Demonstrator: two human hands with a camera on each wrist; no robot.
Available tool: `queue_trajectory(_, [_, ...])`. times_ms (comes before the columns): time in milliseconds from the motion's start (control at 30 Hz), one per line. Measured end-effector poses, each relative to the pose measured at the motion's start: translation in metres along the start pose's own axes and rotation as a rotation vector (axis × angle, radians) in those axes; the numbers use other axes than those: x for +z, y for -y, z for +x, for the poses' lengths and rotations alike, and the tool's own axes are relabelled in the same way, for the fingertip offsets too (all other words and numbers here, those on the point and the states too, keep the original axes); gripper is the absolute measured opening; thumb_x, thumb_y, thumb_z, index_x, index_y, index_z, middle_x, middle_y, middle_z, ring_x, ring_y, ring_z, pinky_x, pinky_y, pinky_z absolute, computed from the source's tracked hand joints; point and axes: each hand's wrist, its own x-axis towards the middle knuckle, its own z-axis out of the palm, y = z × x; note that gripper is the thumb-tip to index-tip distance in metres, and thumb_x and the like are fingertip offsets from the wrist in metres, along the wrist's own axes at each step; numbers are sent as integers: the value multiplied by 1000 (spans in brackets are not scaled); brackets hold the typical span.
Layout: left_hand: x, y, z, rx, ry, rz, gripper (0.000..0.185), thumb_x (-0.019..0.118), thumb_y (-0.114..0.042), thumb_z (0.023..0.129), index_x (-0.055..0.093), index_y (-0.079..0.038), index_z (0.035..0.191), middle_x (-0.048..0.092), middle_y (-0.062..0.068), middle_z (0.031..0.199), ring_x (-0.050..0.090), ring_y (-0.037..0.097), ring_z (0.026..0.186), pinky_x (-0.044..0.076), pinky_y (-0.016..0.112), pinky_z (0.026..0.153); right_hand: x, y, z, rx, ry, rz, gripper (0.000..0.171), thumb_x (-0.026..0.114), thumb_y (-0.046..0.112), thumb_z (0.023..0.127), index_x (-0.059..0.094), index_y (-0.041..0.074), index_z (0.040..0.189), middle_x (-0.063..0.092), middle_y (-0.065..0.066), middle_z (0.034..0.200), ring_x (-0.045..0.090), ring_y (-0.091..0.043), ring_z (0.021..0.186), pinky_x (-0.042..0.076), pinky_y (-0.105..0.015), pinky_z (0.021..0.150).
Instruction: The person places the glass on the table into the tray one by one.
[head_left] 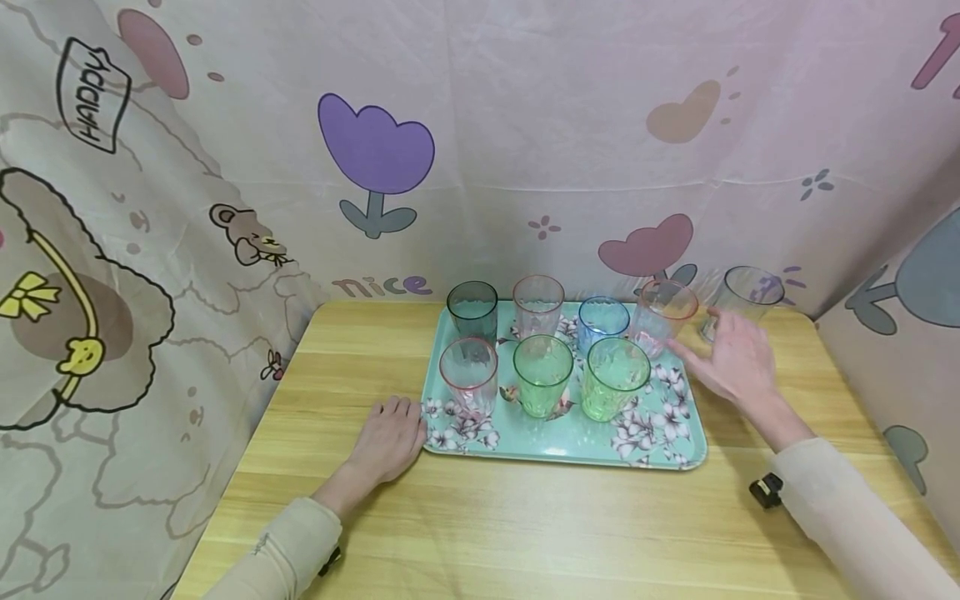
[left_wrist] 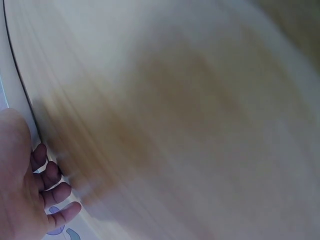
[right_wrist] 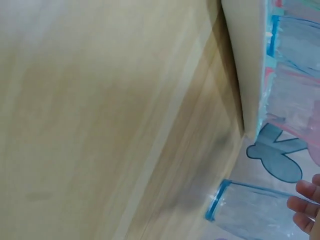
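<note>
My right hand [head_left: 733, 357] is behind the tray's right side, thumb spread toward a pink-rimmed glass [head_left: 663, 321] at the tray's back right corner. Its fingertips overlap the lower part of a clear, dark-rimmed glass [head_left: 750, 293] standing on the table off the tray. In the right wrist view, the fingers [right_wrist: 302, 206] extend across this clear glass [right_wrist: 252, 207], whose base looks blue. My left hand [head_left: 392, 435] rests on the table against the left edge of the flowered turquoise tray [head_left: 517, 446], fingers loosely bent.
On the tray stand a dark grey glass [head_left: 474, 312], a pink glass [head_left: 538, 304], a blue glass [head_left: 602, 325], another pink glass [head_left: 469, 379] in front, and two green glasses [head_left: 543, 379]. A printed cloth [head_left: 487, 125] hangs behind the wooden table [head_left: 525, 533].
</note>
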Motion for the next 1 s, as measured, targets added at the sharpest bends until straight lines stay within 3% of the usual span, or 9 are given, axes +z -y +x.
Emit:
queue_trajectory(167, [-1, -1, 0, -3, -3, -10, 23, 47, -29, 107, 55, -9, 98, 61, 10, 94, 58, 29, 96, 46, 43, 81, -8, -6, -7, 42, -10, 25, 104, 55, 73, 95, 35, -13, 152, 50, -40, 137, 47, -56, 125, 32, -72, 109])
queue_trajectory(400, [-1, 0, 0, 0, 7, -11, 24, 47, -29, 108, 56, -8, 99, 63, 10, 96, 59, 29, 98, 47, 43, 82, -15, -23, -18, 91, -36, 24, 104, 54, 72, 96, 38, -15, 149, 53, -38, 127, 50, -54, 113, 40, -67, 95])
queue_trajectory(667, [0, 0, -1, -6, 16, -13, 24, 47, -29, 108, 57, -7, 101, 66, 12, 101, 61, 31, 103, 49, 46, 86, -21, -46, -25, 142, -59, -10, 104, 52, 72, 97, 40, -19, 146, 49, -43, 138, 47, -58, 121, 36, -69, 98])
queue_trajectory(1000, [-2, 0, -1, -3, 12, -14, 24, 47, -28, 108, 57, -8, 100, 65, 11, 99, 61, 30, 101, 48, 45, 84, -24, -68, -27, 204, -44, -61, 107, 48, 75, 96, 39, -20, 145, 49, -45, 131, 49, -56, 104, 37, -63, 82])
